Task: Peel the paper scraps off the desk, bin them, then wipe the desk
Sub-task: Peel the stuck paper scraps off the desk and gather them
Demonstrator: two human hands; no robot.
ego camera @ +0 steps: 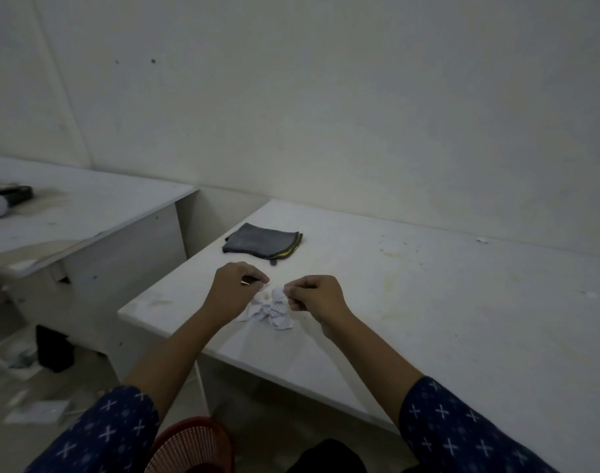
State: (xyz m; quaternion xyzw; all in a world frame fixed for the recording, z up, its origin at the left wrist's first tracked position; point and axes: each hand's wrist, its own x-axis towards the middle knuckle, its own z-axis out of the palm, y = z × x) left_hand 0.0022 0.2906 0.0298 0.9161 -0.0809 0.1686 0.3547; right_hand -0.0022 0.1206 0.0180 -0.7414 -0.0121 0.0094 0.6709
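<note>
Two bare hands meet over the near-left part of a white rectangular desk (428,319), with a heap of crumpled white paper scraps (271,314) lying on the desktop between them. The left hand (235,290), at nine o'clock from the heap, has its fingers curled in, thumb and forefinger nipping a small white scrap (266,287). A thin orange-tinted sliver shows under those fingers, too small to make out. The right hand (317,297), at three o'clock from the heap, is curled tight as well, its fingertips pinching a crumpled white piece (279,293) that stands up from the top of the heap. Both forearms come out of dark blue sleeves (462,435) printed with white crosses.

At twelve o'clock from the heap, a little apart, a folded grey cloth with a yellow-green edge (257,244) lies flat on the desk. Yellowish stains (389,283) mark the desktop at three o'clock, beyond the right hand, and a lone white fleck (482,239) sits far off at two o'clock, near the wall. A red plastic mesh basket (193,448) stands on the floor at six o'clock, below the desk's near edge. A second white desk (87,213) stands at ten o'clock, well apart.
</note>
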